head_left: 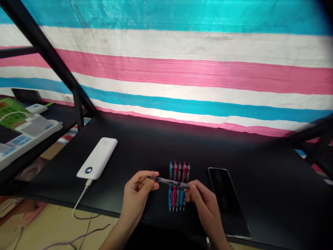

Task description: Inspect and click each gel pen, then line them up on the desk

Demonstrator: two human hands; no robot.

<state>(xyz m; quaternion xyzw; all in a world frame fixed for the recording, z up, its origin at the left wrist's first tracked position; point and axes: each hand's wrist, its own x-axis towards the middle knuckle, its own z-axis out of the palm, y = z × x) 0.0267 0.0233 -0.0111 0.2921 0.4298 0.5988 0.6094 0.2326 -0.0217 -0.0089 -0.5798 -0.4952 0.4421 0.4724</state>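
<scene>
Both hands hold one clear-barrelled pen (169, 182) with dark and grey parts, level above the black table. My left hand (137, 191) pinches its left end between thumb and fingers. At the other end, the grey grip is pinched by my right hand (204, 201). Below the held pen lies a row of several pens (174, 199), side by side and pointing toward me. They have blue, red or pink, and grey parts, and the held pen covers their middles.
A white power bank (97, 158) with a lit display and a plugged-in cable (83, 196) lies at left. To the right rests a dark smartphone (229, 201). Black metal posts (56, 62) and a striped sheet (182, 73) bound the black table (145, 146). Power strips (31, 135) sit far left.
</scene>
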